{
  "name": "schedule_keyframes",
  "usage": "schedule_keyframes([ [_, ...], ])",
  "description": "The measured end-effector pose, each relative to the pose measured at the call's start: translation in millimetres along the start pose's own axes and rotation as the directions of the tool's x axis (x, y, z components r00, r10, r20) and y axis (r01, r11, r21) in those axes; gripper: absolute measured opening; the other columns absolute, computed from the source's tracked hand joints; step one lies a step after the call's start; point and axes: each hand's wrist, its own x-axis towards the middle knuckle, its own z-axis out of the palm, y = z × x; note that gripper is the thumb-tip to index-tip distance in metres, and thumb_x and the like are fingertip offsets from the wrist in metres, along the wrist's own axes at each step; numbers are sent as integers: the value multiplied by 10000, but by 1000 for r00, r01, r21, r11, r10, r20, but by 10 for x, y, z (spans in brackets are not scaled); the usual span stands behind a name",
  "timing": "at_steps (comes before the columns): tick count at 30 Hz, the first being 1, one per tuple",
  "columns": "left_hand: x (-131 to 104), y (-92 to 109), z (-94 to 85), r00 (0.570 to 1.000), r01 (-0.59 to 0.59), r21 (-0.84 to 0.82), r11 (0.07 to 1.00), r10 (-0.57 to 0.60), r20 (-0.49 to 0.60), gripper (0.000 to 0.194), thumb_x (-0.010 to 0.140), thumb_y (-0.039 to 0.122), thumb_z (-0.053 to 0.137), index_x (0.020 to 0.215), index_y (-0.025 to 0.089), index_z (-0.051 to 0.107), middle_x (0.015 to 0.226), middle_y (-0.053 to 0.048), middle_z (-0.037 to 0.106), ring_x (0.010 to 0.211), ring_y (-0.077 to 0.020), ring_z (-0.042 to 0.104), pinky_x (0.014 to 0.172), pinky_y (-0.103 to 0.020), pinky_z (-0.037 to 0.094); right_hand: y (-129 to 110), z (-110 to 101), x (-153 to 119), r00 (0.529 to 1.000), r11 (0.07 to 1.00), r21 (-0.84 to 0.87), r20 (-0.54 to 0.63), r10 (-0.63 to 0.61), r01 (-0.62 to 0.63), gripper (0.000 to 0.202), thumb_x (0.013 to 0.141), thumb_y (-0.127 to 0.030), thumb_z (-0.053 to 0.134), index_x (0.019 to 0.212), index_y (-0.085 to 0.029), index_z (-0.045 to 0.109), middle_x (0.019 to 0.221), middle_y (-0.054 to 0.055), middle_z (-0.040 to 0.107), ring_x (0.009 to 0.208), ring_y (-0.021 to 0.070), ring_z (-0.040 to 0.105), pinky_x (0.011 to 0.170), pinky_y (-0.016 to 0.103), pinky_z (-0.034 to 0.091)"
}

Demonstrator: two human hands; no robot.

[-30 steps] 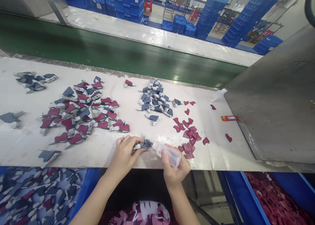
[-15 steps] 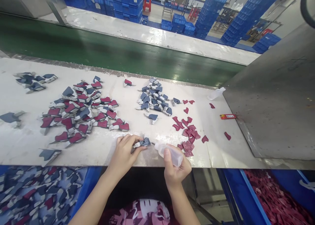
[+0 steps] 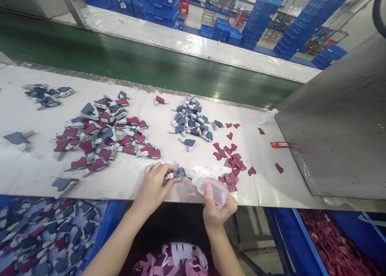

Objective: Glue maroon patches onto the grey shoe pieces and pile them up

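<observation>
My left hand [image 3: 157, 183] pinches a small blue-grey and white plastic part [image 3: 179, 172], its hollow side facing up. In my right hand [image 3: 219, 209] is a translucent squeeze bottle [image 3: 211, 190], tilted with its thin dark nozzle pointing left, just short of the part. Loose maroon pieces [image 3: 233, 163] lie in a heap right beyond the bottle. A pile of blue-grey parts [image 3: 189, 119] sits further back, and a larger pile of parts with maroon inlays [image 3: 99, 137] spreads to the left.
Behind the white worktop [image 3: 193, 159] runs a green conveyor belt [image 3: 150, 71]. A metal housing [image 3: 337, 135] stands at the right, near another translucent bottle [image 3: 266, 116] and a red-yellow packet [image 3: 280, 145]. Blue bins with parts [image 3: 51, 231] and maroon pieces [image 3: 340, 244] sit below the front edge.
The bottle's nozzle has drawn slightly away from the part, to the right and down. My left hand keeps its pinch. The whole view has shifted a little.
</observation>
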Motion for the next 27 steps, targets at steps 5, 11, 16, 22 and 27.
schedule_keyframes([
  [5,-5,0,-14,1000,8,-10,1000,-8,17,149,899,354,646,988,242,604,962,-12,699,896,-213,608,854,-378,382,-36,22,14,998,999,21,42,44,-45,131,840,-290,677,844,-172,733,735,58,716,668,229,703,593,325,551],
  [11,-1,-4,-8,1000,21,-28,999,-21,17,140,883,346,655,972,245,615,949,-13,698,885,-216,609,839,-373,390,-100,77,38,993,994,93,107,51,-61,111,846,-260,658,834,-175,729,728,45,709,651,206,685,588,305,539],
  [16,-5,5,-16,999,29,-33,999,-29,19,110,886,302,648,975,244,619,940,-5,693,874,-210,611,840,-370,379,-118,116,55,988,989,119,135,71,-87,126,842,-273,660,829,-172,735,726,43,718,650,205,690,588,301,548],
  [22,-4,8,-17,1000,28,-39,999,-28,14,115,882,287,660,982,247,619,938,9,698,867,-201,615,843,-365,373,-107,153,62,983,985,94,121,136,-148,206,837,-340,664,808,-151,738,717,58,725,641,215,699,575,307,563],
  [27,8,19,-25,999,38,-30,999,-37,20,134,865,318,673,969,246,627,919,2,710,841,-200,620,836,-370,384,-102,168,60,982,982,98,112,152,-163,207,829,-343,672,803,-151,742,718,58,730,639,218,703,584,313,570],
])
